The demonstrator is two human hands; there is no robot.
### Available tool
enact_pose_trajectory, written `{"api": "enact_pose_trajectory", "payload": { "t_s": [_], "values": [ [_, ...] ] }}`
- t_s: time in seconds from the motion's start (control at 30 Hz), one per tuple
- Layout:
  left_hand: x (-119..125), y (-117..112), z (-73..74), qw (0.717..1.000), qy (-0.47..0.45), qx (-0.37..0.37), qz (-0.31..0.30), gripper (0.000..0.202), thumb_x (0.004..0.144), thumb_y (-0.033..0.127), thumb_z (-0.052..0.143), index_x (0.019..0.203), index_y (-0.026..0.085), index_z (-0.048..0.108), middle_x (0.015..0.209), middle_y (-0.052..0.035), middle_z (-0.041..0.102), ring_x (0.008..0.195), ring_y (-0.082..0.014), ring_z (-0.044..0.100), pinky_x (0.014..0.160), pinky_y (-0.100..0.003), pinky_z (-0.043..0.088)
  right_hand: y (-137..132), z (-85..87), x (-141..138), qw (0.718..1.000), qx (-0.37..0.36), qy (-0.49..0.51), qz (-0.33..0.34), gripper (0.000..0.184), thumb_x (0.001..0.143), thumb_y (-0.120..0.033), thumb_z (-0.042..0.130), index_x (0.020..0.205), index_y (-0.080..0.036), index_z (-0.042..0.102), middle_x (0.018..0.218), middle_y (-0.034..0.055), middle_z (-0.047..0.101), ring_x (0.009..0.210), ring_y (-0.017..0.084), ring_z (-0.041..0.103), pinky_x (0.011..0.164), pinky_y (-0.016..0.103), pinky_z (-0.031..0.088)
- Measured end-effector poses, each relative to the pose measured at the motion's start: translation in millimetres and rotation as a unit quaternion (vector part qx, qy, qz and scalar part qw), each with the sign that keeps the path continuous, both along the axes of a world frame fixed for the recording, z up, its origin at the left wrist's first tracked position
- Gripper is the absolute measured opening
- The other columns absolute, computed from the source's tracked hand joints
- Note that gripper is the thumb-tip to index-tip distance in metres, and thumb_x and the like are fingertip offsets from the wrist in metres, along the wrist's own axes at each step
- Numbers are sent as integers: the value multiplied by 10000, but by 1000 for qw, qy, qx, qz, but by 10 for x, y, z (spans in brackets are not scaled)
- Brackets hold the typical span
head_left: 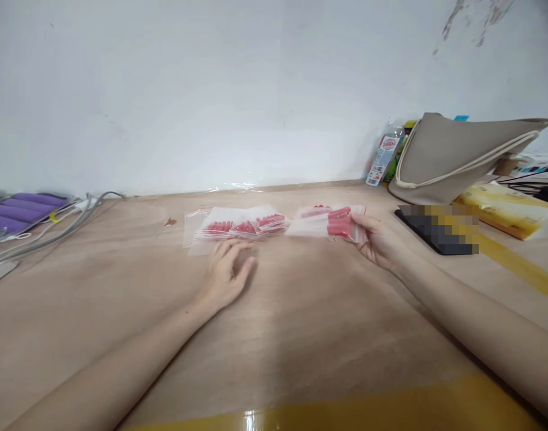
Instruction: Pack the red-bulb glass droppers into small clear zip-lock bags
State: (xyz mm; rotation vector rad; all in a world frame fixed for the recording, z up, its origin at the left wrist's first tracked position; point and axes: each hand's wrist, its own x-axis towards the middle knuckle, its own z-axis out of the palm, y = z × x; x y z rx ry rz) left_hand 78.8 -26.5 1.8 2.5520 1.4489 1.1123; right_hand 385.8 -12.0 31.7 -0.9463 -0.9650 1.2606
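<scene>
Several clear plastic bags with small red pieces and white cards inside lie in overlapping stacks at the back middle of the table. My left hand rests just in front of them, its fingers loosely spread and nothing held in it. To the right, my right hand pinches the end of another clear bag, which has a white card and larger red pieces in it. More red pieces show behind that bag. What exactly the red pieces are, I cannot tell.
A grey drawstring bag, a labelled bottle, a black flat object and a yellow pack stand at the right. Grey cables and a purple padded item lie at the left. Yellow tape crosses the front.
</scene>
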Motion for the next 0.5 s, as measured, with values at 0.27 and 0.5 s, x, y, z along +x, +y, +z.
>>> {"api": "enact_pose_trajectory", "payload": {
  "t_s": [0.27, 0.5],
  "values": [
    [-779, 603, 28, 933, -68, -49, 350, 280, 802, 310, 476, 1028, 179, 578, 1074, -124, 559, 1122, -325, 457, 973, -510, 340, 412, -81, -701, 990, -54, 129, -22, 115, 848, -134, 461, 765, -211, 478, 820, 28, 671, 867, 147, 663, 771, 306, 576],
    [-1247, 802, -13, 901, -36, -137, 410, 441, 647, 605, 638, 724, 172, 601, 1021, -201, 571, 1142, -491, 409, 872, -707, 274, 575, -172, -1005, 970, -193, 142, 38, 192, 912, -107, 315, 810, -205, 445, 768, 28, 621, 742, 104, 665, 663, 245, 586]
  ]
}}
